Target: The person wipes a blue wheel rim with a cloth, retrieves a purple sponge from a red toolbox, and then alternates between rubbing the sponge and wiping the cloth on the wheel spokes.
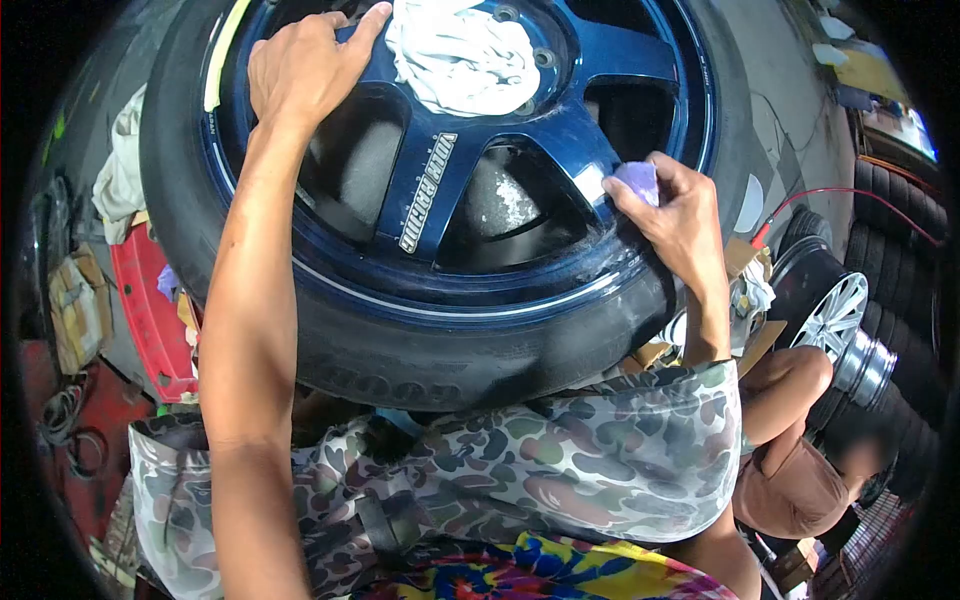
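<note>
A blue multi-spoke wheel rim [525, 130] with a black tyre [400, 365] lies before me, "VOLK RACING" lettering on one spoke. In my right hand [690, 215] is a small purple pad [637, 182], pinched between thumb and fingers against the lower right spoke. Whitish, dull patches mark the paint there. My left hand [312, 65] rests on the upper left of the rim, thumb stretched toward a crumpled white cloth [465, 60] over the hub. Its fingertips are partly hidden.
Yellow tape [225, 55] sticks to the rim's left edge. A red container [150, 305] stands at left. To the right are a silver wheel [835, 315], stacked tyres [890, 225], a red hose [850, 190] and a seated person [800, 480]. Camouflage fabric [560, 450] covers my lap.
</note>
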A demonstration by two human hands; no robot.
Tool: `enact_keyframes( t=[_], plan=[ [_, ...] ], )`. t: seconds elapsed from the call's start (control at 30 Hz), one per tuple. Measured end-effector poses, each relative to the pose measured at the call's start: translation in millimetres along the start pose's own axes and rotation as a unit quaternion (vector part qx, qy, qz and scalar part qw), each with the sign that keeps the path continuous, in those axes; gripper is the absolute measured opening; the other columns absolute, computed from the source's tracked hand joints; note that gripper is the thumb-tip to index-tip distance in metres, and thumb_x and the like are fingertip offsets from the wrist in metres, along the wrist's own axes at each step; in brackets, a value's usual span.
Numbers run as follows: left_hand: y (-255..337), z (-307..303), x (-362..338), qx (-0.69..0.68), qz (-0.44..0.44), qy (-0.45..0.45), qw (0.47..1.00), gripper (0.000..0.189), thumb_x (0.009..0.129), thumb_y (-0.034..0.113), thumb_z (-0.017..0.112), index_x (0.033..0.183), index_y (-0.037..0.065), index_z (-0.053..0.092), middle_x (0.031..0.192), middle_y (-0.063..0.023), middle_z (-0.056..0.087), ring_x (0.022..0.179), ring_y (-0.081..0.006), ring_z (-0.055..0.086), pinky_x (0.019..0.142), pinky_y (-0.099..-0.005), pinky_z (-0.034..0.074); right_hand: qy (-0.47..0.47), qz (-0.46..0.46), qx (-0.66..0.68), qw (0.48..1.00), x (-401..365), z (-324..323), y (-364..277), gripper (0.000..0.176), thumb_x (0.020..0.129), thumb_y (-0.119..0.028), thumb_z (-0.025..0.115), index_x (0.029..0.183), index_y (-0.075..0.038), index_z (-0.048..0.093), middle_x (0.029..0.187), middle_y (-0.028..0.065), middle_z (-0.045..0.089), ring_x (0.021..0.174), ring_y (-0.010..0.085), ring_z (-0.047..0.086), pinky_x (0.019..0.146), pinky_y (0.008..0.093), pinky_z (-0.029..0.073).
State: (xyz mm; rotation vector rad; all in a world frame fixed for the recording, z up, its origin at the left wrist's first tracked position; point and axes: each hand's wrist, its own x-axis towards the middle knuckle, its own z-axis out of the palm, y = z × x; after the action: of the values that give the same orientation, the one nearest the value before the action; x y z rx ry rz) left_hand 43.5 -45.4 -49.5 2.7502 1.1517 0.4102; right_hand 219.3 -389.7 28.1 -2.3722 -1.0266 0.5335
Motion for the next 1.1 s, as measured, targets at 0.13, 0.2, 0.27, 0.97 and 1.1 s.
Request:
enact_keyframes(
  t=[0.13,0.2,0.27,0.97,1.1],
  plan=[
    [33.0,-29.4,-12.0,-0.045,-0.038,0.028,0.998,0.059,0.098,0.054,0.066,0.096,-0.002,0.081,0.091,-0.0279,0.076,0.092,-0.0434,0.073,0.090,-0.0506,0.054,0.032,0.008,0.033,0.999,2.2,10.5,-2.5,0.033,0.087,-0.026,0.085,0.083,0.002,0.068,0.065,0.0064,0.060,0.061,0.0100,0.051,0.060,0.0319,0.047],
    [34.5,-29.6,-8.8,-0.058,-0.058,0.015,0.997,0.062,0.097,0.057,0.065,0.095,-0.003,0.081,0.093,-0.0293,0.075,0.096,-0.0451,0.072,0.092,-0.0518,0.053,0.025,0.016,0.031,0.999,3.4,7.9,-6.8,0.032,0.087,-0.025,0.085,0.084,0.002,0.069,0.065,0.0050,0.060,0.062,0.0088,0.051,0.060,0.0310,0.047],
    [30.2,-25.7,-6.7,-0.052,-0.056,0.020,0.997,0.062,0.097,0.057,0.065,0.095,-0.003,0.082,0.093,-0.0295,0.075,0.096,-0.0450,0.072,0.092,-0.0519,0.053,0.007,0.011,0.035,0.999,2.7,3.8,-0.7,0.031,0.087,-0.025,0.085,0.084,0.002,0.070,0.065,0.0046,0.060,0.062,0.0078,0.051,0.060,0.0303,0.047],
    [28.3,-25.1,-8.7,-0.058,-0.080,0.000,0.995,0.062,0.095,0.059,0.067,0.095,-0.001,0.082,0.093,-0.0296,0.075,0.098,-0.0452,0.072,0.093,-0.0521,0.053,-0.002,0.012,0.021,1.000,0.1,4.9,6.6,0.030,0.087,-0.026,0.083,0.085,0.001,0.069,0.063,0.0095,0.060,0.059,0.0113,0.053,0.060,0.0335,0.048],
    [22.5,-16.2,-4.6,-0.047,-0.061,0.017,0.997,0.063,0.095,0.059,0.067,0.095,-0.002,0.082,0.095,-0.0298,0.076,0.099,-0.0462,0.072,0.094,-0.0525,0.052,0.025,-0.016,0.014,0.999,4.9,4.8,-6.9,0.030,0.087,-0.024,0.083,0.084,0.002,0.068,0.064,0.0077,0.058,0.060,0.0106,0.050,0.060,0.0331,0.047]
  ],
)
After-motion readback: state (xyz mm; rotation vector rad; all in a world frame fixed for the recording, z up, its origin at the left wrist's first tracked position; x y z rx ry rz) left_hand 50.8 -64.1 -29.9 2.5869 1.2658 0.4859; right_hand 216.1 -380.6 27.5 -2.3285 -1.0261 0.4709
